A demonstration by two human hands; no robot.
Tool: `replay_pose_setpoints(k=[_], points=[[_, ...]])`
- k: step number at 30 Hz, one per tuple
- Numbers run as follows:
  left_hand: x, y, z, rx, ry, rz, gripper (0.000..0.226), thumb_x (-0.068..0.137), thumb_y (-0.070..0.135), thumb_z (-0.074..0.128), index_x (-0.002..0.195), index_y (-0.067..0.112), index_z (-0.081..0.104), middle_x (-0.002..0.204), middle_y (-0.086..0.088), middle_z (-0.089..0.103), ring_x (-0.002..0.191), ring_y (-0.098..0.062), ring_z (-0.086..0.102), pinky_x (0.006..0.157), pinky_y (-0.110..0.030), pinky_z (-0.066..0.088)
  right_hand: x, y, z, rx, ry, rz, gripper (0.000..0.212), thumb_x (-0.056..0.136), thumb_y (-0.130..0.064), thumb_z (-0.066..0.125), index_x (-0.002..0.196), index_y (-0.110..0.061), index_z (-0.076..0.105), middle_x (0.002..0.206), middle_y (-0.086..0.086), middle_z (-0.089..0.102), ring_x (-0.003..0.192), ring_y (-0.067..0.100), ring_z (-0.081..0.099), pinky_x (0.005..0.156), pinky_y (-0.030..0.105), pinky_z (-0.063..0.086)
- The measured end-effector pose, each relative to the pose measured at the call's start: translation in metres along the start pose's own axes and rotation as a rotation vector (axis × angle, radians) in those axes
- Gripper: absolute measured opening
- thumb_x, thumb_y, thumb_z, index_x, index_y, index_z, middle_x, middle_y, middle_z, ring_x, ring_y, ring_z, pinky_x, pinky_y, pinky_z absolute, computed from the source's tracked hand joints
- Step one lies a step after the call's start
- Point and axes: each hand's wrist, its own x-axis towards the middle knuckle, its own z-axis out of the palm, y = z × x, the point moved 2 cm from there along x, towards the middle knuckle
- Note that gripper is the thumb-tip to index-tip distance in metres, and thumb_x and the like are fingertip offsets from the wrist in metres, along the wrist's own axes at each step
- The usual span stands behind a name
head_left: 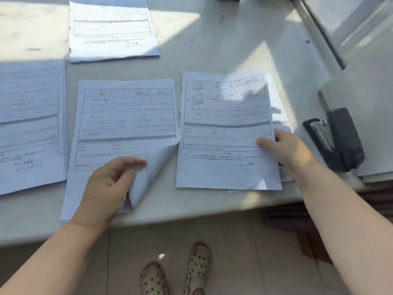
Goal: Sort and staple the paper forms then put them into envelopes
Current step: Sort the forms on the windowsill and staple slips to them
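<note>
Left hand (106, 188) fingers pinch the middle form's (125, 124) curled corner — right hand (287, 147) seemingly grips the right form's (225, 133) edge.

Four printed form stacks (125, 124) lie flat beside a black stapler (338, 139).
</note>
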Motion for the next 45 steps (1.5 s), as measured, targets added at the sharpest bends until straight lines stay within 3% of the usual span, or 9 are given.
replay_pose_setpoints(k=[4, 6, 10, 13, 16, 27, 33, 38, 45], points=[[0.0, 0.003, 0.002, -0.032, -0.066, -0.024, 0.036, 0.084, 0.015, 0.063, 0.099, 0.047, 0.068, 0.053, 0.008, 0.047, 0.052, -0.007, 0.04, 0.051, -0.014, 0.035, -0.039, -0.017, -0.015, -0.061, 0.433, -0.248, 0.01, 0.09, -0.024, 0.062, 0.098, -0.018, 0.063, 0.086, -0.003, 0.063, 0.078, 0.018, 0.06, 0.074, 0.035, 0.051], [-0.001, 0.006, -0.001, -0.048, -0.152, -0.094, 0.039, 0.077, 0.024, 0.06, 0.109, 0.046, 0.063, 0.054, 0.004, 0.042, 0.05, -0.009, 0.038, 0.052, -0.017, 0.034, -0.074, -0.027, 0.021, 0.177, 0.183, -0.224, 0.009, 0.089, -0.019, 0.063, 0.08, -0.017, 0.064, 0.072, -0.001, 0.067, 0.069, 0.018, 0.064, 0.071, 0.036, 0.054], [0.001, 0.015, -0.003, -0.238, -0.331, -0.326, 0.021, 0.066, 0.021, 0.07, 0.087, 0.015, 0.069, 0.081, -0.011, 0.073, 0.073, -0.019, 0.067, 0.063, -0.021, 0.054, -0.115, -0.043, 0.121, 0.15, -0.248, -0.188, 0.022, 0.078, -0.04, 0.071, 0.078, -0.019, 0.063, 0.071, 0.004, 0.068, 0.07, 0.019, 0.066, 0.074, 0.041, 0.055], [0.007, 0.022, -0.009, -0.153, -0.447, -0.363, 0.022, 0.068, 0.027, 0.075, 0.08, 0.011, 0.066, 0.073, -0.007, 0.067, 0.068, -0.016, 0.063, 0.063, -0.022, 0.054, -0.116, -0.05, 0.161, 0.05, -0.225, -0.15, 0.036, 0.073, -0.05, 0.076, 0.079, -0.022, 0.054, 0.071, -0.007, 0.059, 0.067, 0.01, 0.056, 0.068, 0.028, 0.048], [0.011, 0.026, -0.015, -0.144, -0.532, -0.367, 0.009, 0.076, 0.021, 0.077, 0.077, 0.014, 0.072, 0.07, -0.003, 0.066, 0.066, -0.011, 0.061, 0.065, -0.022, 0.054, -0.113, -0.05, 0.172, 0.143, -0.208, -0.111, 0.044, 0.065, -0.051, 0.079, 0.07, -0.021, 0.048, 0.066, -0.004, 0.056, 0.068, 0.023, 0.062, 0.071, 0.042, 0.055], [0.01, 0.018, -0.023, -0.197, -0.55, -0.358, 0.012, 0.083, 0.009, 0.071, 0.094, 0.006, 0.071, 0.087, -0.011, 0.074, 0.077, -0.016, 0.068, 0.069, -0.023, 0.057, -0.11, -0.041, 0.173, 0.3, -0.262, -0.079, 0.028, 0.089, -0.018, 0.067, 0.08, 0.007, 0.057, 0.066, 0.012, 0.063, 0.058, 0.012, 0.063, 0.053, 0.02, 0.052], [0.008, 0.014, -0.024, -0.208, -0.529, -0.302, 0.019, 0.076, 0.013, 0.066, 0.09, 0.0, 0.067, 0.083, -0.009, 0.071, 0.078, -0.018, 0.068, 0.069, -0.024, 0.056, -0.108, -0.044, 0.149, 0.481, -0.334, 0.191, 0.043, 0.095, -0.048, 0.049, 0.086, -0.011, 0.07, 0.076, 0.009, 0.074, 0.062, 0.016, 0.07, 0.06, 0.03, 0.054], [0.007, 0.011, -0.021, -0.202, -0.523, -0.292, 0.018, 0.081, 0.011, 0.066, 0.095, 0.001, 0.068, 0.084, -0.007, 0.073, 0.076, -0.015, 0.068, 0.067, -0.021, 0.055, -0.095, -0.042, 0.135, 0.468, -0.481, 0.218, 0.022, 0.097, -0.003, 0.049, 0.087, -0.007, 0.068, 0.073, 0.003, 0.073, 0.059, 0.01, 0.068, 0.056, 0.024, 0.056], [0.008, 0.01, -0.021, -0.22, -0.499, -0.271, 0.016, 0.076, 0.016, 0.066, 0.089, 0.008, 0.069, 0.084, -0.007, 0.073, 0.076, -0.015, 0.068, 0.068, -0.022, 0.055, -0.088, -0.035, 0.134, 0.489, -0.543, 0.215, 0.022, 0.098, -0.002, 0.046, 0.093, -0.006, 0.067, 0.073, 0.001, 0.074, 0.06, 0.008, 0.069, 0.055, 0.021, 0.057]])
